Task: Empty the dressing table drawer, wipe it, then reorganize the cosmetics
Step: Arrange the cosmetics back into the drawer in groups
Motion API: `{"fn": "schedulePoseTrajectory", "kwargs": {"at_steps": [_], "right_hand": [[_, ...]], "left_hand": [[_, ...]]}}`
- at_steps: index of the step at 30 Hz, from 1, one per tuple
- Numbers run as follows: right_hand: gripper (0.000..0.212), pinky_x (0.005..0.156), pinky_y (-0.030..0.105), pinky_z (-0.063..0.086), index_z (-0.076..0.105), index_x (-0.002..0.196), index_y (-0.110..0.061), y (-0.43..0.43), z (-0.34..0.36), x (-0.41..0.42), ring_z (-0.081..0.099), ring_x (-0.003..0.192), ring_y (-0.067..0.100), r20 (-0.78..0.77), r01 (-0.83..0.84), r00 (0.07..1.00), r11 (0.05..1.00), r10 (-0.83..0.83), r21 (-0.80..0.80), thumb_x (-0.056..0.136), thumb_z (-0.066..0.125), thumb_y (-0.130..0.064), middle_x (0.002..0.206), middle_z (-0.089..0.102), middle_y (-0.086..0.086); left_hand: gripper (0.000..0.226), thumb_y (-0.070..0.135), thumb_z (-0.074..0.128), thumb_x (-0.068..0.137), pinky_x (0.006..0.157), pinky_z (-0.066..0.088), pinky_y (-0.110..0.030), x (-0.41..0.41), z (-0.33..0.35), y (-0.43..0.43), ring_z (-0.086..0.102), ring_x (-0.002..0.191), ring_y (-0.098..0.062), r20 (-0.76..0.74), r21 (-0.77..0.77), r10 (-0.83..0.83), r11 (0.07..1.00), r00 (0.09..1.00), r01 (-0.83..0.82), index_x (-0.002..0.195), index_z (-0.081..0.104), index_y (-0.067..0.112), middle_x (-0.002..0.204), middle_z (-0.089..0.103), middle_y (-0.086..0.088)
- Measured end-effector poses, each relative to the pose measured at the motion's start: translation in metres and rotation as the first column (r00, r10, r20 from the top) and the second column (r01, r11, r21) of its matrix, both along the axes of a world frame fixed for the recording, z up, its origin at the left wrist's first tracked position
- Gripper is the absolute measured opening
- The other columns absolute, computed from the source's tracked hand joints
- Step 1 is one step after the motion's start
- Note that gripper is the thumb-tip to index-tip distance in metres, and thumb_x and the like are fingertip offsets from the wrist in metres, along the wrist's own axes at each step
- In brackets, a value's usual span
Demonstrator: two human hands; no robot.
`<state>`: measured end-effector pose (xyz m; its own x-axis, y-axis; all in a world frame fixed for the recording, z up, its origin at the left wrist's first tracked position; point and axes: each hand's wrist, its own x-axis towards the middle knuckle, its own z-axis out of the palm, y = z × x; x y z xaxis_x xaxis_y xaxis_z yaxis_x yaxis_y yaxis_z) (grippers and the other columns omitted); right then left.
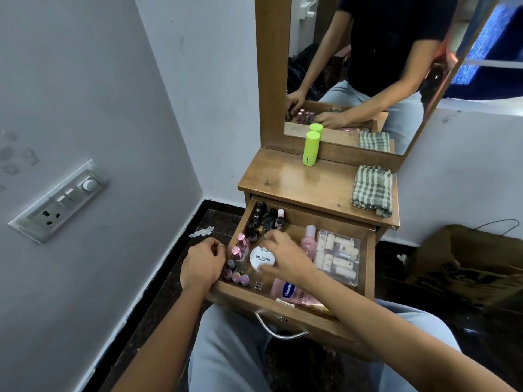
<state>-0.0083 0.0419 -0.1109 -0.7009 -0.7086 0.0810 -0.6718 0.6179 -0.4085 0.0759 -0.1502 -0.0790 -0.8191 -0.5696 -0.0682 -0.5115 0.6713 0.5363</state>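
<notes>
The wooden drawer [283, 308] of the dressing table stands pulled out over my lap, full of cosmetics. Dark nail polish bottles [264, 219] fill its far left corner, and pink-capped bottles [237, 251] line its left side. My right hand [285, 257] reaches in and grips the round white nail polish remover tub [261, 258]. My left hand [202, 263] rests curled on the drawer's left edge, holding nothing that I can see. A pink bottle [309, 241], a clear case of small tubes [338, 256] and a pink Vaseline tube [291, 292] lie to the right.
On the tabletop [285, 176] stand a lime green stick container [310, 148] and a folded checked cloth [372, 189]. A mirror [368, 66] rises behind. A wall with a switch plate [60, 200] is at left, a cardboard box [464, 264] on the floor at right.
</notes>
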Motion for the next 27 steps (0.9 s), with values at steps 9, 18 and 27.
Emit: {"fn": "schedulePoseTrajectory", "kwargs": {"at_steps": [9,18,27], "right_hand": [[0.041,0.091,0.024,0.035,0.05,0.127,-0.006,0.008,0.114,-0.121,0.044,0.11,0.024,-0.184,0.358,0.815,0.727,-0.55,-0.586,0.088,0.058,-0.012,0.119,0.046,0.016],[0.051,0.104,0.05,0.035,0.041,0.136,-0.012,0.01,0.105,-0.187,0.035,0.12,0.04,-0.085,0.49,0.842,0.821,-0.533,-0.292,0.088,0.059,-0.016,0.131,0.033,0.021],[0.053,0.091,0.044,0.044,0.036,0.133,-0.019,0.004,0.101,-0.186,0.05,0.099,0.037,0.007,0.519,0.831,0.772,-0.556,-0.367,0.085,0.051,-0.001,0.117,0.037,0.018]], "left_hand": [[0.02,0.034,0.051,0.096,0.063,0.041,-0.027,-0.002,-0.002,-0.002,0.053,0.064,-0.007,0.007,0.006,0.013,1.0,1.0,-0.013,0.098,0.068,0.024,0.073,0.057,0.009],[0.02,0.033,0.051,0.097,0.06,0.04,-0.026,-0.003,-0.003,-0.002,0.051,0.063,-0.002,0.002,-0.009,0.011,1.0,1.0,-0.011,0.1,0.068,0.023,0.074,0.057,0.01],[0.021,0.034,0.05,0.098,0.057,0.039,-0.025,-0.002,-0.003,-0.002,0.054,0.064,-0.002,0.01,-0.016,0.001,1.0,1.0,-0.001,0.102,0.068,0.024,0.078,0.06,0.009]]}}
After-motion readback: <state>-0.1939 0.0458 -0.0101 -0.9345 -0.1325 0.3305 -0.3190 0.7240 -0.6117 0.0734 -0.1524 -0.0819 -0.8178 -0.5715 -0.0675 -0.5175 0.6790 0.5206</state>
